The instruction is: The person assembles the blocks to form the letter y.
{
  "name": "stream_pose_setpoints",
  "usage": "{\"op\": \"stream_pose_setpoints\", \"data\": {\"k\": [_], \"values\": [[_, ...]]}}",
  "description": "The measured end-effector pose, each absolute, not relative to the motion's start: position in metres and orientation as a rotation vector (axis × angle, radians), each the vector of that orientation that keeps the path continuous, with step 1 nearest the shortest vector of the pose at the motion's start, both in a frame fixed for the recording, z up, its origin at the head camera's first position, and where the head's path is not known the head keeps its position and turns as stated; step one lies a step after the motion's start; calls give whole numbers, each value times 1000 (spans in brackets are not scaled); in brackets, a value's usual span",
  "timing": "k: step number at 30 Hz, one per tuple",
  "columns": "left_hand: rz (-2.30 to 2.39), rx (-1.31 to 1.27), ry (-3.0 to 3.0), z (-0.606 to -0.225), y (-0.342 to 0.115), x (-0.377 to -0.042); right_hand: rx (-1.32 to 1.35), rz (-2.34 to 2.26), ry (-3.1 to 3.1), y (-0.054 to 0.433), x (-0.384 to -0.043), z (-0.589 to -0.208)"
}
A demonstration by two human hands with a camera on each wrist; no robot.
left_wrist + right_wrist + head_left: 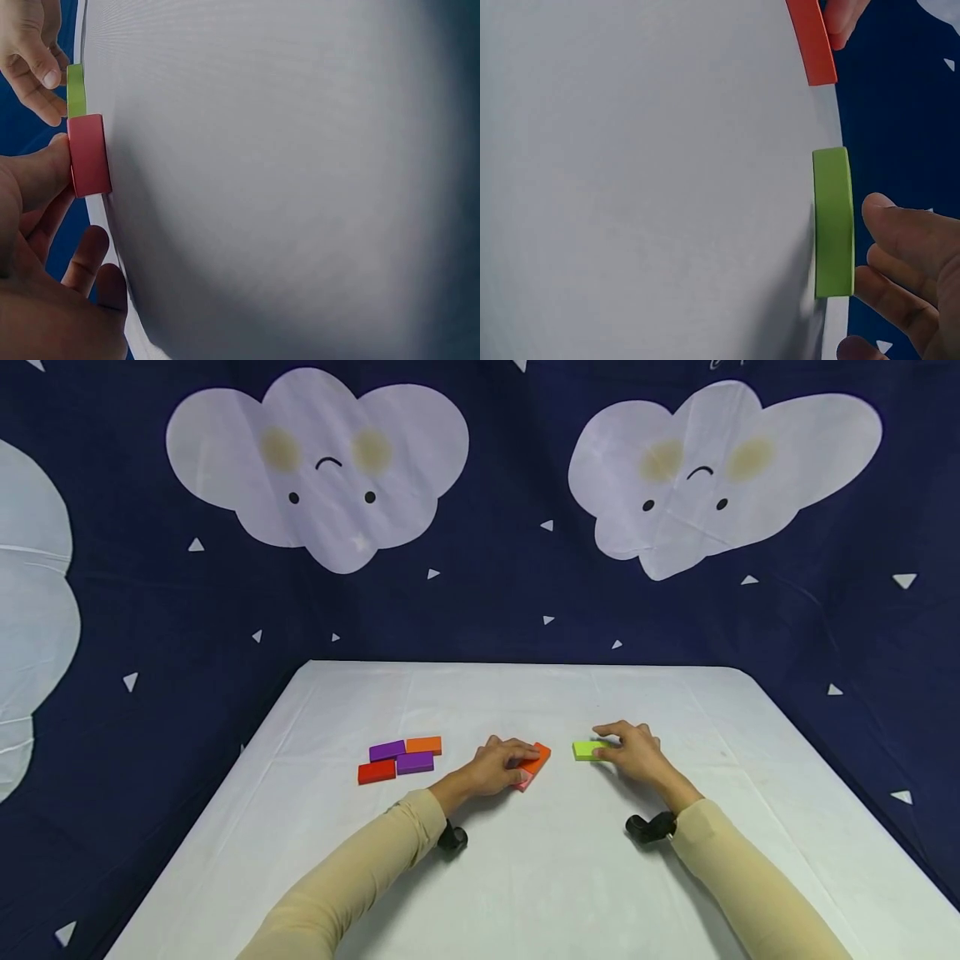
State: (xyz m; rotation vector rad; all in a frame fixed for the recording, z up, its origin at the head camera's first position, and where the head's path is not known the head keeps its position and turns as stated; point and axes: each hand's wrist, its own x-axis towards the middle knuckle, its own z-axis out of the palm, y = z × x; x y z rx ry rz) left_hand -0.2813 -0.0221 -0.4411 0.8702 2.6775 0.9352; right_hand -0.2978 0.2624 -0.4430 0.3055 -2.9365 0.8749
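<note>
My left hand (pixel 497 766) pinches an orange block (pixel 537 758) on the table, set at a slant. A pink part (pixel 525 781) shows at its near end, beside the thumb; in the left wrist view the thumb lies against this pinkish-red face (pixel 90 155). To the right lies a lime-green block (pixel 585 751). My right hand (pixel 637 752) is at its right end, thumb and forefinger spread apart. In the right wrist view a gap shows between the nearest raised fingertip and the green block (pixel 832 223).
Left of my left hand, a small group lies flat: a red block (pixel 377 772), two purple blocks (pixel 415 762) and an orange block (pixel 423 745). The white table (pixel 525 877) ends at a dark blue cloth (pixel 510 593) with clouds. Black wrist cameras (pixel 649 827) hang below both wrists.
</note>
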Motion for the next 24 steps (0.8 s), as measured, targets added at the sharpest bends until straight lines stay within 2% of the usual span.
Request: {"op": "stream_pose_setpoints", "data": {"k": [24], "values": [[971, 856, 2661, -441, -21, -280, 268, 915, -2971, 273, -297, -451]]}}
